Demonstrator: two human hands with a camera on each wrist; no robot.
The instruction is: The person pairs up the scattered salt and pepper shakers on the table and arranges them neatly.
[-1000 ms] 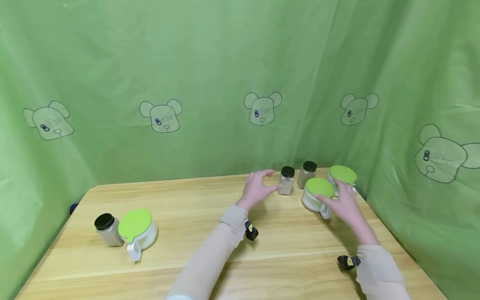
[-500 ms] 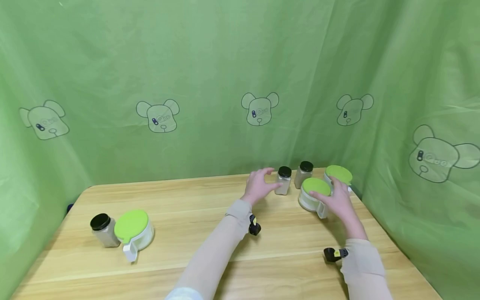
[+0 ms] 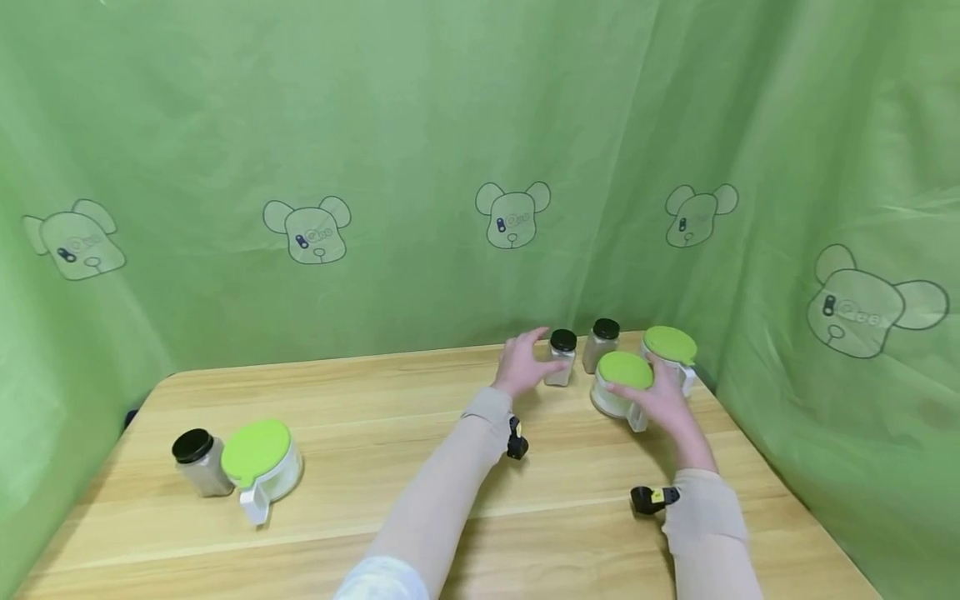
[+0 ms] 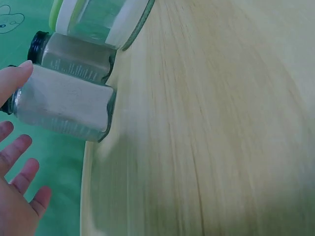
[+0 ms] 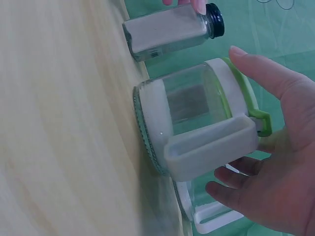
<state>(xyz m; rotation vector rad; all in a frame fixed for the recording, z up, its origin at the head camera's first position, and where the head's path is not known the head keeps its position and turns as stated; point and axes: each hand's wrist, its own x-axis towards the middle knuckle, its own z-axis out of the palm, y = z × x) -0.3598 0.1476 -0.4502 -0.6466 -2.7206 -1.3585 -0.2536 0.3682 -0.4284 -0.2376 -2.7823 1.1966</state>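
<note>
My left hand point(image 3: 521, 364) is at the left side of a square glass spice jar point(image 3: 559, 377) with a black lid. In the left wrist view its thumb lies across the neck of this jar point(image 4: 69, 101), while the fingers spread apart beyond it. My right hand point(image 3: 662, 393) is around the right side of a round glass seasoning pot point(image 3: 613, 403) with a green lid and white handle. The right wrist view has the thumb at the lid's edge and the fingers spread behind the pot point(image 5: 211, 147). Both containers stand upright, holding pale contents.
Close behind stand a second black-lidded jar point(image 3: 602, 347) and a second green-lidded pot point(image 3: 670, 345). Another jar point(image 3: 204, 467) and pot point(image 3: 262, 458) stand side by side at the left of the wooden table point(image 3: 360, 433). A green curtain point(image 3: 420, 150) encloses the back and sides.
The head view has turned slightly right, so everything shifts left in it. My left hand has come closer to the spice jar, and my right hand slightly closer to the front pot.
</note>
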